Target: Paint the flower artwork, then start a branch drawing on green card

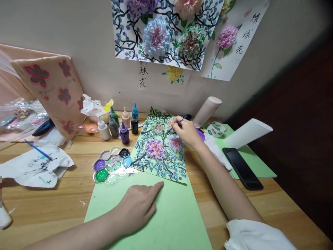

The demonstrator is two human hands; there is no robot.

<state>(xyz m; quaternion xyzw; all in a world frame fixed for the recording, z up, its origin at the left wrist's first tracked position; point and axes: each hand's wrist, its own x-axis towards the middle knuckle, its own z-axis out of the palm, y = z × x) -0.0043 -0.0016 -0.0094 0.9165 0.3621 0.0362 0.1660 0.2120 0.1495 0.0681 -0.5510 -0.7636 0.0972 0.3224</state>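
My right hand (186, 131) is closed round a blue paintbrush (179, 122), its tip low over the upper right part of a flower painting (162, 161). Fluffy raised flowers, dark branches and blue-green dabs cover that green sheet. My left hand (139, 206) rests on a larger plain green sheet (177, 222) below the painting, index finger stretched toward its lower edge, the other fingers curled and nothing visible in them. Left of the painting sits a flower-shaped palette (111, 166) with purple, green, black and blue paint.
Small paint bottles (124, 133) stand behind the palette. At the left, a stained tissue (49, 163) bears another blue brush (39, 149). A black phone (243, 168), a white paper roll (248, 133) and a round tape (216, 129) lie right. Flower pictures (166, 34) hang on the wall.
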